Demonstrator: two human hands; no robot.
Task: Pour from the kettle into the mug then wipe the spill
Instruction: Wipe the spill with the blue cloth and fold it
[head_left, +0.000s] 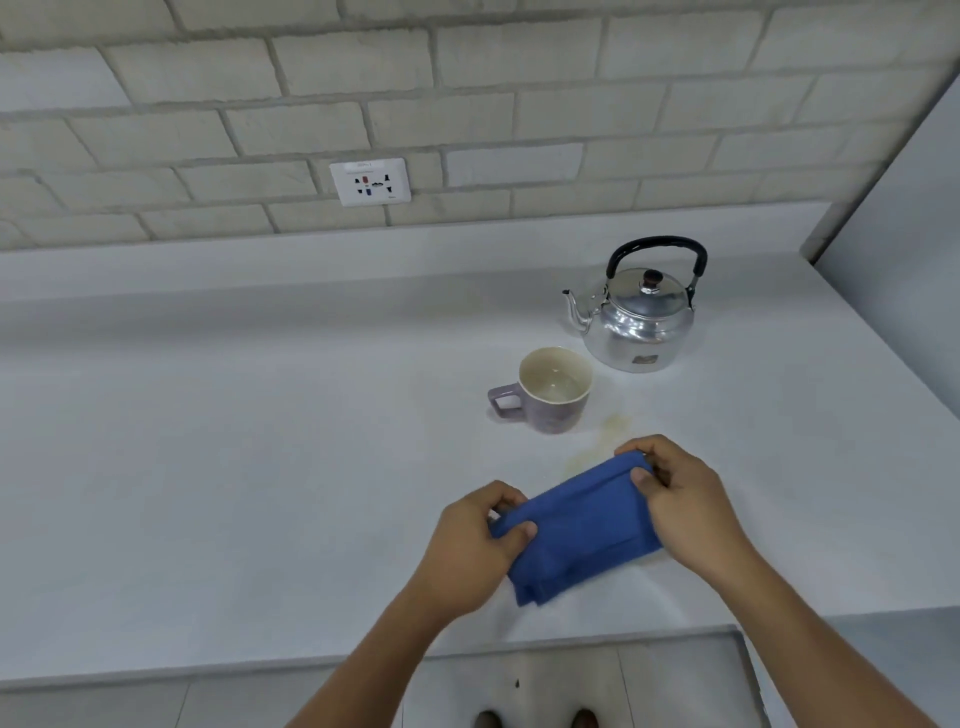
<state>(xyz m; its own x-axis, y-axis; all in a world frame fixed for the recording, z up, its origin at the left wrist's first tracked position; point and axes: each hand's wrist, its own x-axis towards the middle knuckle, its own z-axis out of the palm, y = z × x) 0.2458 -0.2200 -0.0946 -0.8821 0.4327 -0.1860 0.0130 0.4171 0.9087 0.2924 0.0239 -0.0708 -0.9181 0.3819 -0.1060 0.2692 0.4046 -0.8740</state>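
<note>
**Cloth readied as spill waits beside the mug**

A folded blue cloth (576, 525) is held just above the table (260, 467) by both hands, the left hand (467, 545) pinched closed on its near-left corner and the right hand (680, 499) closed on its far-right edge. The mug (553, 389) is seen upright with clear liquid in it, so the pouring appears to be done. The kettle (641, 317) stands upright behind the mug, to its right, spout turned toward it. A faint yellowish spill (597, 441) lies in front of the mug, to its right, partly hidden by the cloth's far edge. The wiping step is judged to be in hand: the cloth must be lowered flat onto the spill and drawn across without the mug being knocked.
</note>
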